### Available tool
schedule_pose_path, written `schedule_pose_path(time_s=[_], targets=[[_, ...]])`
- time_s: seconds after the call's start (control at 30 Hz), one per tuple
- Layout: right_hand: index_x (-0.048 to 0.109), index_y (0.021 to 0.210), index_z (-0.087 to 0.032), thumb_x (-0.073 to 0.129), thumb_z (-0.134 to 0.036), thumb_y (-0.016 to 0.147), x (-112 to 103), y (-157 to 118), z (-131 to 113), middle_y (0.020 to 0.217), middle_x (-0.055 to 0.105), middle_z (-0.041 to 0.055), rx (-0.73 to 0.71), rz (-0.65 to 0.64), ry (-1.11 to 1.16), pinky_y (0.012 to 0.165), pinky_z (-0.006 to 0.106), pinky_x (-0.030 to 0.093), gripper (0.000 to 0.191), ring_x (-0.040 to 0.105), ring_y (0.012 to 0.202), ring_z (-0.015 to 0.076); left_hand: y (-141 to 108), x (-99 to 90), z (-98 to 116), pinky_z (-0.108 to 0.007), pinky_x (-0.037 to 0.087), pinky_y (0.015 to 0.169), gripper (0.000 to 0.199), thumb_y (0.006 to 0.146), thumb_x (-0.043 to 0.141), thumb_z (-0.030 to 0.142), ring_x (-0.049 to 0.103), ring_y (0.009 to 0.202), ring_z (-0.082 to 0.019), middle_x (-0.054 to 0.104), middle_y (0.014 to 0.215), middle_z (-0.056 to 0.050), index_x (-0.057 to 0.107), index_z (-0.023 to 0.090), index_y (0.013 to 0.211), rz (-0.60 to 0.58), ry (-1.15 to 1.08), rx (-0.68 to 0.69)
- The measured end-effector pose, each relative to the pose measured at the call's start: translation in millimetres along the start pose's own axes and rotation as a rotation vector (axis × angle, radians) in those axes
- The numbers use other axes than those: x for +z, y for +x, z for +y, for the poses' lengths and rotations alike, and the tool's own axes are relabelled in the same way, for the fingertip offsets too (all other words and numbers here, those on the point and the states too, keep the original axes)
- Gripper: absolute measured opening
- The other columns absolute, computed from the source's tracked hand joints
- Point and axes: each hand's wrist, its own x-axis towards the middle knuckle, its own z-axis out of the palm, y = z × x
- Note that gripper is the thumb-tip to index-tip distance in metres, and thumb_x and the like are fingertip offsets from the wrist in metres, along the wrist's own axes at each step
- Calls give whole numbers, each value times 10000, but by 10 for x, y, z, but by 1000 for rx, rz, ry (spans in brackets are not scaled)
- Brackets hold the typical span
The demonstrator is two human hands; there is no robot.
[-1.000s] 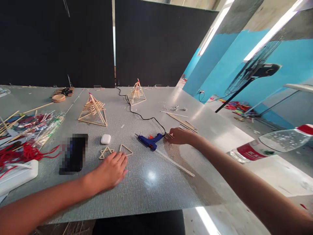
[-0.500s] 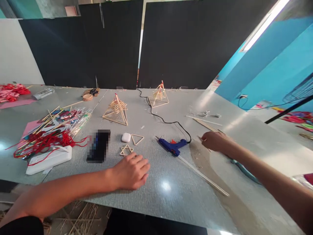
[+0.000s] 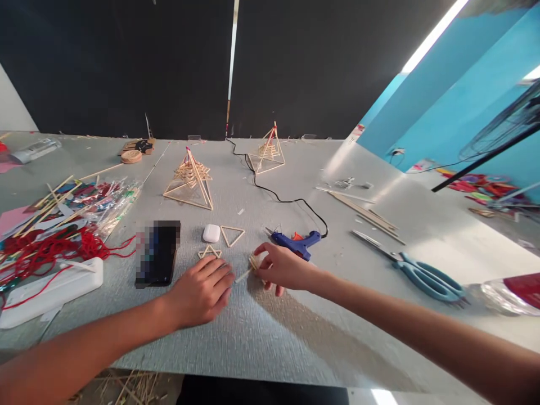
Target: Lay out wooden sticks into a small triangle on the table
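Observation:
My left hand (image 3: 205, 288) lies on the table with its fingers stretched out and nothing visible in them. Its fingertips are just in front of a small star of wooden sticks (image 3: 210, 252). Close by on the right, my right hand (image 3: 276, 267) pinches short wooden sticks (image 3: 253, 262) low over the table; the fingers partly hide them. A stick triangle (image 3: 232, 236) lies behind, beside a white earbud case (image 3: 211, 233). Just beyond my right hand rests a blue glue gun (image 3: 297, 244) with an orange trigger.
Two stick pyramids (image 3: 189, 179) stand farther back, near the black cord (image 3: 278, 198). Scissors (image 3: 426, 277), loose wooden strips (image 3: 365, 216) and a bottle (image 3: 512, 293) lie to the right. On the left are a phone (image 3: 162, 253), red yarn (image 3: 90, 247) and a white case (image 3: 54, 292).
My right hand has come leftward from the sticks on the right to the middle, now beside my left hand, with short sticks in its fingers. The scissors show fully. The view has shifted.

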Motion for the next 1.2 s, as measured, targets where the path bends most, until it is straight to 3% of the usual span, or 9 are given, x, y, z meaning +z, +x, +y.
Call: schedule_pose_path(time_s=[0.2,0.37,0.5,0.77,0.97,1.2], targets=[[503,1361,-178,675,-243,859,-48,-82,-35,818,814,48,-56,24,-40,379,266,521,534,718,496,180,-2,0,13,-477,520,1143,354,1039,524,242,666,1318,-288,727,1407,-105,669,115,1336,-53,-42,34],[544,1349,-189,627,-284,889,-56,-303,137,875,817,56,-253,229,-178,604,308,549,476,748,645,181,6,28,-12,-486,495,1164,337,1043,534,247,664,1306,-282,753,1359,-90,684,97,1305,-38,-69,28],[563,1316,-175,545,-363,949,-87,-413,316,852,786,58,-354,346,-253,647,347,532,413,736,682,200,17,-13,-3,-437,481,1173,296,999,603,209,684,1227,-250,786,1257,-94,709,69,1238,9,-84,161],[636,1290,-210,529,-310,971,108,-393,393,821,724,18,-468,365,-367,653,320,469,351,659,677,168,53,-114,137,-420,502,1127,232,951,666,197,681,1160,-232,795,1205,-60,728,108,1155,-37,-243,230],[631,1326,-196,554,-348,1007,122,-435,452,821,723,24,-460,418,-403,643,310,436,362,634,666,165,88,-140,95,-416,488,1127,313,920,714,144,659,1195,-226,789,1187,-51,692,130,1232,0,-318,64],[649,1304,-215,563,-331,1006,125,-454,460,849,746,52,-471,426,-405,700,325,494,331,688,792,210,182,-139,150,-426,512,1044,174,946,726,303,673,1165,-233,774,1140,-59,694,189,1073,-69,-349,-136]])
